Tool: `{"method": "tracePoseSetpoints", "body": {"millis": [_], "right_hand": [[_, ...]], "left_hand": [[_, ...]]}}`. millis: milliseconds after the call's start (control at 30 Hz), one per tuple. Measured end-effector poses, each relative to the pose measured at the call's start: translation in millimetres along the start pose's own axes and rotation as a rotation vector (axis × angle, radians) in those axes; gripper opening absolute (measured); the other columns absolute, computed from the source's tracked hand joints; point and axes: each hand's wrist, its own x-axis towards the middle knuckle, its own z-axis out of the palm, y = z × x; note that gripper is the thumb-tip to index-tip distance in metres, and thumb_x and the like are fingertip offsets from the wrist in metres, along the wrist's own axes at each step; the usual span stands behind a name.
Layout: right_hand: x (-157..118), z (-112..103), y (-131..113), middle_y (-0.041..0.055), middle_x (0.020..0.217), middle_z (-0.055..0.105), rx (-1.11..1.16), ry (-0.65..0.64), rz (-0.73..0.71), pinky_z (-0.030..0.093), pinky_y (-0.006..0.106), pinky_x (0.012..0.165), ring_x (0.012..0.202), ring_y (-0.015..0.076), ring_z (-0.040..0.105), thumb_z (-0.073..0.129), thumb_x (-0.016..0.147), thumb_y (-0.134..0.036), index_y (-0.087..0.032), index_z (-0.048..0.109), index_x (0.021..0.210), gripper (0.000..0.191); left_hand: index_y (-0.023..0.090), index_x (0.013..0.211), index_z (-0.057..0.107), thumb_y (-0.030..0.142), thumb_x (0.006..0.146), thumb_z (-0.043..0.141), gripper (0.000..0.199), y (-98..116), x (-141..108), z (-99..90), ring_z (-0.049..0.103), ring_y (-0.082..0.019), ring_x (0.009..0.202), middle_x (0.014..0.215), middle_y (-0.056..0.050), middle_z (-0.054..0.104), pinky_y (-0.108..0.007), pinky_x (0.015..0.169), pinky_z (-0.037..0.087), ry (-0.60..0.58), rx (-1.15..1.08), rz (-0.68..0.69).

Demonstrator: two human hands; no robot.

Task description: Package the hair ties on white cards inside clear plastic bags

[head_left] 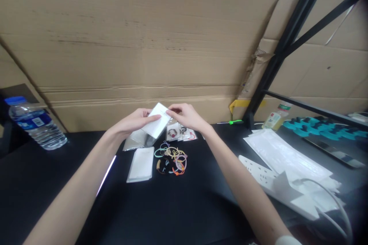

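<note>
White card [155,124]: it was held tilted above the far middle of the desk [172,210], between the two hands, over the near edges of some plastic bags.
Left hand [137,119]: its fingers were clamped on the card's left side, the thumb flat on the face and the other fingers mostly hidden behind.
Right hand [186,115]: its thumb and fingers were together on the card's far right corner.
Flat bags [135,138]: clear plastic ones lay below the left hand; whether they held anything could not be told.
Filled bags [174,134]: clear packets lay below the right hand, with bracelets showing inside against white, one of them red.
Card stack [140,164]: white pieces lay piled on the desk, nearer than the flat bags.
Loose bands [174,159]: a heap of coloured loops, some yellow, orange, lilac and black, lay just right of the stack.
Large bottle [40,124]: at the far left, it leaned in view, blue-capped, with clear liquid in it.
Small bottle [277,116]: at the far right, it held yellowish liquid.
Power strip [261,174]: it lay at the right, with papers [287,153] beside it.
</note>
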Motion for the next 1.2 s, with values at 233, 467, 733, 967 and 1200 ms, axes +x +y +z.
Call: {"method": "tracePoseSetpoints", "body": {"millis": [233, 467, 733, 967, 1200], "right_hand": [[2, -3, 3, 0.0056, 0.1, 0.081, 0.098, 0.028, -0.003, 0.057, 0.036, 0.089, 0.091, 0.0196, 0.074, 0.072, 0.095, -0.036, -0.02, 0.077, 0.098, 0.016], [2, -6, -6, 0.0043, 0.097, 0.078, 0.24, 0.049, 0.046, 0.058, 0.04, 0.09, 0.094, 0.0217, 0.074, 0.08, 0.086, -0.031, -0.023, 0.065, 0.108, 0.029], [0, -6, -18, 0.0059, 0.114, 0.069, -0.035, 0.207, -0.068, 0.054, 0.04, 0.092, 0.1, 0.0215, 0.069, 0.073, 0.095, -0.037, -0.024, 0.068, 0.099, 0.014], [-3, -3, -29, 0.0057, 0.11, 0.065, -0.318, 0.205, -0.133, 0.05, 0.039, 0.088, 0.102, 0.0241, 0.065, 0.078, 0.095, -0.042, -0.029, 0.08, 0.101, 0.014], [-2, -6, -30, 0.0025, 0.099, 0.075, -0.108, 0.094, -0.096, 0.051, 0.037, 0.087, 0.09, 0.0194, 0.069, 0.069, 0.099, -0.032, -0.024, 0.075, 0.098, 0.01]], "left_hand": [[0.02, 0.131, 0.073, 0.049, 0.094, 0.077, 0.047, -5, 3, 1.1, 0.07, -0.03, 0.116, 0.13, -0.014, 0.076, -0.035, 0.093, 0.054, -0.08, -0.147, 0.046], [0.019, 0.141, 0.067, 0.07, 0.103, 0.053, 0.065, -22, 10, 5.8, 0.069, -0.033, 0.125, 0.129, -0.017, 0.077, -0.041, 0.102, 0.054, -0.227, -0.482, 0.011], [0.015, 0.141, 0.064, 0.077, 0.101, 0.047, 0.075, -26, 17, 18.3, 0.078, -0.03, 0.095, 0.117, -0.02, 0.079, -0.043, 0.09, 0.059, -0.287, -0.583, 0.051], [0.017, 0.138, 0.065, 0.076, 0.1, 0.051, 0.071, -22, 13, 25.2, 0.075, -0.027, 0.093, 0.109, -0.016, 0.078, -0.039, 0.087, 0.057, -0.167, -0.59, 0.059], [0.018, 0.128, 0.069, 0.074, 0.095, 0.064, 0.065, -40, 20, 17.9, 0.073, -0.025, 0.093, 0.112, -0.015, 0.076, -0.039, 0.089, 0.056, -0.216, -0.579, 0.091]]}}
